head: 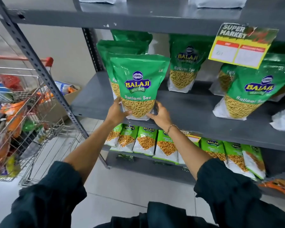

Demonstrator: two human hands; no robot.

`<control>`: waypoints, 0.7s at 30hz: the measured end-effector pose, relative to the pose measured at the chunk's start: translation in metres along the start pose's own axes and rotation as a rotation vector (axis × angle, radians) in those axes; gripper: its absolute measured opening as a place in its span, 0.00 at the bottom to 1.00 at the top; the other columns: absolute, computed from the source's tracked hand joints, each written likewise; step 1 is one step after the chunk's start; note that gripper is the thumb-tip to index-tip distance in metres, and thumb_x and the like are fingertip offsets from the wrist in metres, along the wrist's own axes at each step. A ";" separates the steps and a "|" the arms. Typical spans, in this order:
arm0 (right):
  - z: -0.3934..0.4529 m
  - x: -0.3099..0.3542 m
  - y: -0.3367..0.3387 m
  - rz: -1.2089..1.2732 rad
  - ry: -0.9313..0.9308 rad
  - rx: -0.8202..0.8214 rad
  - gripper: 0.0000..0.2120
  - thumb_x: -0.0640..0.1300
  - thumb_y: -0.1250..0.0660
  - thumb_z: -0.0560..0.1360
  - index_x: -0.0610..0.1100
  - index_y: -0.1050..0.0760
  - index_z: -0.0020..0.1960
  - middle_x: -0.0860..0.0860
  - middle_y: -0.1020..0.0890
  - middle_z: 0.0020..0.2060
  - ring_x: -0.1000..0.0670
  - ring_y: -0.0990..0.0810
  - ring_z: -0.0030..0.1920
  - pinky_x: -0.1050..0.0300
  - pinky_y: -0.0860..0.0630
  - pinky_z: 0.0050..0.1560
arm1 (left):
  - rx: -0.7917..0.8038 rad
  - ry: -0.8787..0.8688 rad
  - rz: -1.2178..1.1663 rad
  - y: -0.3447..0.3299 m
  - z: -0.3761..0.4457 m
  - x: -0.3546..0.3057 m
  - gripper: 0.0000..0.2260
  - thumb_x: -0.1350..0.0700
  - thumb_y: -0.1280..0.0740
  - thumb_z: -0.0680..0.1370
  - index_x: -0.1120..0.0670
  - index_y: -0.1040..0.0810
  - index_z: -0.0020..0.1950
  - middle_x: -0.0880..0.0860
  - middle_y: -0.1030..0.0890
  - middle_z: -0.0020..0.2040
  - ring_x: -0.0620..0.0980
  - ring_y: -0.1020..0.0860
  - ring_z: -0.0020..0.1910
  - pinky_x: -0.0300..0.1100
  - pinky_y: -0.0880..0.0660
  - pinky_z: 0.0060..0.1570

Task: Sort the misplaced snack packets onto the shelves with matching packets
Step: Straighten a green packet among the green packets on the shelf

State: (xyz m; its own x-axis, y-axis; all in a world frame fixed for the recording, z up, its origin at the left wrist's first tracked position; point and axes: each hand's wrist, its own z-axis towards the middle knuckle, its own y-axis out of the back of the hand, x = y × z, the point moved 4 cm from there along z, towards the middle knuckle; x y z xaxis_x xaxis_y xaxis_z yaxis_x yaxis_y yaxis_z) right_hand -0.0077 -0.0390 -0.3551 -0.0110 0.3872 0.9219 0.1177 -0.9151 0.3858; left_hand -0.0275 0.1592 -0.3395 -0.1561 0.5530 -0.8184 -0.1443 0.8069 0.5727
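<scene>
A green Balaji Ratlami Sev packet (139,84) stands upright at the front left of the grey middle shelf (187,112). My left hand (117,111) grips its lower left corner and my right hand (160,115) grips its lower right corner. Right behind it stand more packets of the same kind (118,46). Other matching Ratlami Sev packets stand further right, one in the middle (186,63) and one at the right (252,89).
A wire shopping cart (20,112) full of mixed snack packets stands at the left. The lower shelf holds a row of light-green Chana packets (155,142). A yellow price tag (240,46) hangs from the shelf above. A cardboard box (67,94) sits on the floor behind the rack's post.
</scene>
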 end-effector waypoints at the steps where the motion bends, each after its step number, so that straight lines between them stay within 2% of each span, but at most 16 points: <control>1: 0.003 0.000 -0.001 0.055 0.007 -0.022 0.30 0.39 0.27 0.67 0.40 0.33 0.66 0.42 0.22 0.61 0.47 0.23 0.60 0.47 0.28 0.64 | -0.013 -0.004 0.028 -0.002 0.003 0.000 0.33 0.52 0.25 0.69 0.59 0.35 0.68 0.59 0.24 0.62 0.58 0.26 0.62 0.54 0.28 0.61; 3: 0.005 -0.002 0.002 0.130 0.006 -0.072 0.25 0.33 0.26 0.65 0.36 0.28 0.60 0.39 0.19 0.56 0.48 0.21 0.54 0.44 0.25 0.61 | -0.069 -0.004 0.022 -0.003 0.003 -0.002 0.29 0.53 0.24 0.67 0.62 0.30 0.63 0.54 0.21 0.46 0.54 0.25 0.49 0.48 0.27 0.50; 4: 0.004 -0.004 0.006 0.159 0.003 -0.085 0.23 0.31 0.27 0.64 0.36 0.27 0.58 0.38 0.19 0.54 0.48 0.20 0.52 0.44 0.24 0.60 | -0.089 -0.004 -0.005 -0.005 0.001 -0.004 0.30 0.54 0.23 0.65 0.62 0.29 0.62 0.52 0.22 0.42 0.52 0.26 0.46 0.47 0.28 0.48; 5: 0.001 -0.006 0.012 0.190 0.004 -0.095 0.22 0.30 0.27 0.63 0.35 0.26 0.57 0.38 0.18 0.53 0.47 0.20 0.51 0.44 0.23 0.59 | -0.098 -0.009 -0.040 -0.009 -0.001 -0.006 0.31 0.55 0.23 0.64 0.62 0.29 0.63 0.52 0.20 0.43 0.51 0.27 0.47 0.47 0.27 0.49; 7: -0.002 -0.015 0.030 0.228 0.003 -0.116 0.22 0.29 0.27 0.63 0.35 0.26 0.55 0.39 0.18 0.51 0.47 0.19 0.49 0.45 0.22 0.57 | -0.090 -0.027 -0.079 -0.023 -0.003 -0.015 0.34 0.55 0.22 0.63 0.61 0.29 0.65 0.59 0.18 0.54 0.52 0.24 0.52 0.49 0.26 0.56; 10: -0.003 -0.030 0.068 0.258 -0.010 -0.162 0.22 0.27 0.28 0.63 0.34 0.27 0.56 0.42 0.20 0.51 0.59 0.19 0.42 0.55 0.21 0.53 | -0.029 -0.077 -0.107 -0.052 0.001 -0.042 0.34 0.55 0.21 0.63 0.62 0.29 0.66 0.60 0.20 0.60 0.56 0.23 0.60 0.49 0.26 0.60; 12: -0.001 -0.037 0.093 0.268 -0.006 -0.202 0.23 0.26 0.29 0.63 0.32 0.27 0.57 0.44 0.21 0.51 0.66 0.20 0.38 0.60 0.21 0.51 | 0.014 -0.109 -0.120 -0.072 0.005 -0.061 0.32 0.56 0.22 0.63 0.62 0.27 0.64 0.60 0.19 0.59 0.54 0.22 0.58 0.45 0.25 0.56; 14: 0.003 -0.041 0.117 0.227 -0.003 -0.254 0.23 0.27 0.28 0.63 0.31 0.27 0.57 0.43 0.21 0.51 0.64 0.20 0.39 0.68 0.22 0.46 | 0.065 -0.113 -0.171 -0.091 0.011 -0.078 0.28 0.58 0.22 0.64 0.61 0.26 0.61 0.58 0.19 0.58 0.49 0.22 0.55 0.39 0.27 0.52; 15: 0.005 -0.042 0.126 0.213 -0.008 -0.277 0.24 0.27 0.28 0.63 0.32 0.27 0.58 0.43 0.21 0.52 0.59 0.19 0.42 0.69 0.22 0.46 | 0.081 -0.110 -0.192 -0.100 0.014 -0.084 0.28 0.59 0.22 0.64 0.60 0.25 0.61 0.58 0.19 0.58 0.47 0.23 0.54 0.39 0.27 0.52; 17: 0.012 -0.044 0.142 0.198 -0.016 -0.306 0.24 0.28 0.27 0.63 0.32 0.27 0.58 0.41 0.21 0.53 0.50 0.21 0.49 0.62 0.22 0.50 | 0.072 -0.114 -0.193 -0.113 0.024 -0.095 0.28 0.59 0.21 0.62 0.60 0.24 0.60 0.58 0.18 0.57 0.48 0.22 0.54 0.44 0.25 0.56; 19: 0.020 -0.047 0.153 0.188 -0.025 -0.313 0.25 0.28 0.27 0.63 0.32 0.27 0.59 0.39 0.20 0.54 0.49 0.22 0.51 0.53 0.24 0.55 | 0.071 -0.113 -0.202 -0.123 0.033 -0.102 0.29 0.59 0.21 0.61 0.60 0.24 0.60 0.59 0.18 0.57 0.52 0.21 0.56 0.51 0.24 0.60; 21: 0.026 -0.050 0.160 0.168 -0.029 -0.311 0.25 0.28 0.27 0.63 0.32 0.27 0.59 0.38 0.20 0.54 0.49 0.21 0.51 0.55 0.23 0.54 | 0.074 -0.106 -0.205 -0.130 0.041 -0.107 0.29 0.60 0.21 0.61 0.61 0.24 0.60 0.59 0.18 0.57 0.54 0.20 0.57 0.52 0.24 0.60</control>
State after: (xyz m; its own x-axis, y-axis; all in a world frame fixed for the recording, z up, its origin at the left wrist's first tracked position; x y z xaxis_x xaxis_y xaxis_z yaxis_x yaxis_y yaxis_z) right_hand 0.0378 -0.2013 -0.3402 0.0113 0.2272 0.9738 -0.1927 -0.9551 0.2251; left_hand 0.0478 0.0036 -0.3284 -0.0265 0.3914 -0.9198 -0.0901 0.9155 0.3921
